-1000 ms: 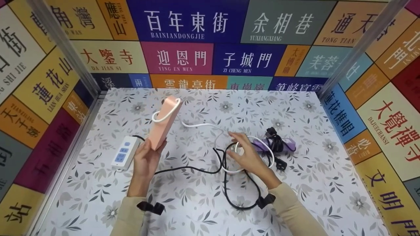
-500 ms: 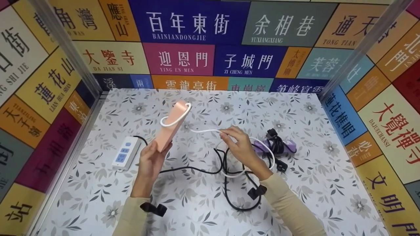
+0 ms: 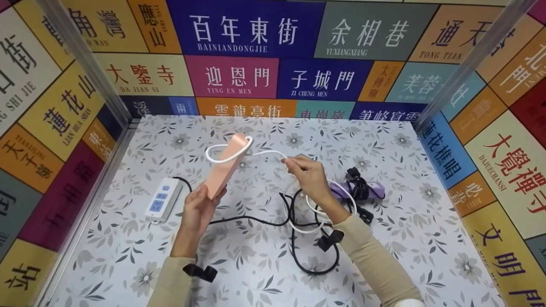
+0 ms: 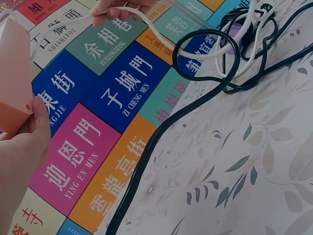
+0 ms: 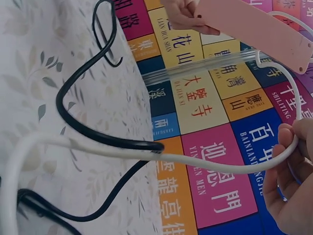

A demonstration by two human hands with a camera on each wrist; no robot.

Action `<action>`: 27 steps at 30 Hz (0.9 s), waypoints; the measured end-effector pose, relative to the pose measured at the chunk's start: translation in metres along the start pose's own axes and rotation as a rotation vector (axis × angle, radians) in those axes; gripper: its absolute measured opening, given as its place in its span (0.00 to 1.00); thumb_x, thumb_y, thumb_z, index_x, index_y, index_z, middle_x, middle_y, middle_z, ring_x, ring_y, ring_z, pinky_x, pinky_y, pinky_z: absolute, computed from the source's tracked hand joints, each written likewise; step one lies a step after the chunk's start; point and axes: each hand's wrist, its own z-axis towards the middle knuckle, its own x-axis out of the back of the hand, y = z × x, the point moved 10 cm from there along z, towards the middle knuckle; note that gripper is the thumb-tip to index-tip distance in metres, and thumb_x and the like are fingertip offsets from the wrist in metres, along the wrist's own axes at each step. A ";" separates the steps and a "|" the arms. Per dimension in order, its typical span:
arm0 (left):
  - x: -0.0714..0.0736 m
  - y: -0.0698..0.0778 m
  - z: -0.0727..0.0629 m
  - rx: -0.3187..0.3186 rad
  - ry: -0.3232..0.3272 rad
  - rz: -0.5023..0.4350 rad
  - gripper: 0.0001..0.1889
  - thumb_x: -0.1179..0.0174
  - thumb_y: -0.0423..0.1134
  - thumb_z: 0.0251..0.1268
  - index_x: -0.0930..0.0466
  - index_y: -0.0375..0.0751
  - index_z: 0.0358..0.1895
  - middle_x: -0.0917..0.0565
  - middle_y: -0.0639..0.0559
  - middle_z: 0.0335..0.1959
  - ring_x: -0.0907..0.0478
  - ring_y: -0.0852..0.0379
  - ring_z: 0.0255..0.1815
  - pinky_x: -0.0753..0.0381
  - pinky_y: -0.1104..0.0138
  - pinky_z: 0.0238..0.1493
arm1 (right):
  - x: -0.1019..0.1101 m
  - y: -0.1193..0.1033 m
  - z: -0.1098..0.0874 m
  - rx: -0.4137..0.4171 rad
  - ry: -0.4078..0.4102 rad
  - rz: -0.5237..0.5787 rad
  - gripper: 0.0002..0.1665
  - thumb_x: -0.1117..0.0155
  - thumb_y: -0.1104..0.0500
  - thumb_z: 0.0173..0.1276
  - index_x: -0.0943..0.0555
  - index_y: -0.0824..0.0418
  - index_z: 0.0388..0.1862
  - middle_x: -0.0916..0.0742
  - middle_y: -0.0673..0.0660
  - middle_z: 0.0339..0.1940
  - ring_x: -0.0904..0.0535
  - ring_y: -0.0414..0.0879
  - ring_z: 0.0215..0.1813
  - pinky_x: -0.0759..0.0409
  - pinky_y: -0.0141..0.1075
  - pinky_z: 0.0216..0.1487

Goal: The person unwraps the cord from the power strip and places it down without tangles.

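My left hand (image 3: 198, 209) grips the lower end of a peach power strip (image 3: 226, 168), raised and tilted. A loop of its white cord (image 3: 217, 160) passes around the strip's upper part. To the right, my right hand (image 3: 310, 177) pinches the white cord between thumb and fingers. In the right wrist view, the cord (image 5: 220, 167) runs through the fingers and bends up toward the strip (image 5: 259, 32), whose flat face shows small holes near its ends. More white cord hangs below the right hand in loose loops over a black cord (image 3: 294, 251).
A white power strip (image 3: 164, 200) with blue socket panels lies at the left, its black cord running right across the table. A purple power strip (image 3: 375, 190), wrapped in black cord, lies at the right. Sign-printed panels (image 3: 239, 76) wall the flower-patterned table (image 3: 239, 268).
My right hand has closed on the white cord and moved up and left, lifting it. The peach power strip has shifted right, and the loop around it sticks out wider at the left.
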 end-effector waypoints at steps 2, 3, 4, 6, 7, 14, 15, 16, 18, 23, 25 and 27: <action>-0.001 0.000 0.000 -0.002 -0.014 0.011 0.14 0.51 0.37 0.78 0.17 0.42 0.56 0.19 0.51 0.59 0.23 0.57 0.61 0.22 0.62 0.67 | 0.002 0.002 0.004 -0.014 0.015 0.013 0.10 0.39 0.67 0.72 0.11 0.71 0.39 0.18 0.65 0.27 0.31 0.36 0.28 0.33 0.27 0.30; -0.002 0.000 0.000 -0.003 -0.022 0.017 0.14 0.50 0.37 0.78 0.17 0.42 0.57 0.19 0.52 0.60 0.23 0.57 0.62 0.22 0.62 0.66 | 0.004 0.006 0.007 -0.021 0.023 0.021 0.11 0.40 0.67 0.72 0.11 0.71 0.40 0.17 0.65 0.28 0.30 0.37 0.28 0.33 0.27 0.30; -0.003 0.000 0.000 -0.005 -0.031 0.024 0.15 0.50 0.37 0.78 0.17 0.42 0.57 0.18 0.52 0.60 0.22 0.57 0.62 0.22 0.62 0.66 | 0.006 0.011 0.009 -0.024 0.037 0.029 0.11 0.40 0.67 0.72 0.12 0.72 0.41 0.17 0.64 0.27 0.30 0.37 0.28 0.33 0.27 0.29; -0.003 -0.001 -0.001 -0.007 -0.043 0.038 0.14 0.50 0.37 0.78 0.17 0.42 0.57 0.18 0.52 0.60 0.21 0.58 0.61 0.21 0.62 0.65 | 0.011 0.019 0.013 -0.021 0.067 0.052 0.11 0.39 0.67 0.72 0.12 0.72 0.41 0.16 0.58 0.28 0.29 0.37 0.29 0.32 0.27 0.30; -0.003 -0.001 -0.001 -0.007 -0.044 0.046 0.14 0.50 0.37 0.78 0.16 0.43 0.56 0.17 0.52 0.60 0.21 0.58 0.60 0.21 0.62 0.65 | 0.013 0.022 0.014 -0.022 0.083 0.063 0.11 0.39 0.67 0.72 0.12 0.72 0.40 0.15 0.55 0.29 0.27 0.37 0.30 0.30 0.26 0.31; -0.004 -0.004 0.000 0.008 -0.075 0.111 0.14 0.50 0.36 0.78 0.15 0.45 0.55 0.16 0.54 0.59 0.19 0.59 0.57 0.21 0.62 0.64 | 0.031 0.024 0.018 -0.053 0.180 0.137 0.11 0.36 0.65 0.71 0.12 0.73 0.44 0.14 0.43 0.28 0.21 0.37 0.35 0.21 0.26 0.40; -0.004 -0.005 -0.001 0.013 -0.078 0.125 0.14 0.49 0.36 0.78 0.15 0.45 0.56 0.16 0.54 0.59 0.19 0.59 0.57 0.21 0.63 0.64 | 0.033 0.023 0.018 -0.066 0.186 0.149 0.12 0.36 0.64 0.71 0.13 0.72 0.45 0.15 0.44 0.27 0.21 0.37 0.35 0.21 0.27 0.41; -0.004 -0.006 -0.001 0.020 -0.079 0.137 0.14 0.49 0.36 0.77 0.15 0.46 0.56 0.15 0.54 0.58 0.19 0.59 0.56 0.21 0.63 0.63 | 0.035 0.023 0.019 -0.076 0.186 0.164 0.13 0.36 0.64 0.71 0.13 0.72 0.46 0.15 0.45 0.27 0.21 0.38 0.36 0.20 0.27 0.41; -0.003 -0.009 0.000 0.033 -0.074 0.165 0.14 0.48 0.35 0.77 0.16 0.46 0.56 0.15 0.54 0.57 0.19 0.59 0.55 0.20 0.65 0.61 | 0.038 0.020 0.019 -0.091 0.181 0.204 0.14 0.37 0.63 0.72 0.14 0.74 0.47 0.15 0.46 0.28 0.21 0.39 0.36 0.18 0.29 0.44; 0.005 -0.015 0.002 0.053 0.004 0.227 0.16 0.47 0.32 0.75 0.20 0.36 0.61 0.15 0.54 0.55 0.19 0.60 0.54 0.21 0.71 0.59 | 0.044 0.005 0.017 -0.042 0.129 0.301 0.18 0.38 0.62 0.73 0.17 0.80 0.45 0.16 0.47 0.28 0.21 0.40 0.38 0.19 0.29 0.47; 0.011 -0.015 0.002 0.061 0.064 0.255 0.19 0.47 0.32 0.75 0.26 0.27 0.65 0.15 0.55 0.54 0.20 0.61 0.54 0.21 0.72 0.59 | 0.044 -0.003 0.013 0.004 0.085 0.327 0.20 0.37 0.59 0.72 0.16 0.79 0.44 0.15 0.47 0.29 0.21 0.40 0.39 0.19 0.29 0.47; 0.017 -0.015 0.002 0.076 0.131 0.292 0.23 0.46 0.32 0.75 0.31 0.22 0.67 0.16 0.56 0.53 0.20 0.62 0.53 0.20 0.73 0.58 | 0.043 -0.012 0.009 0.056 0.028 0.354 0.21 0.35 0.55 0.70 0.14 0.75 0.44 0.15 0.47 0.30 0.21 0.40 0.40 0.20 0.28 0.47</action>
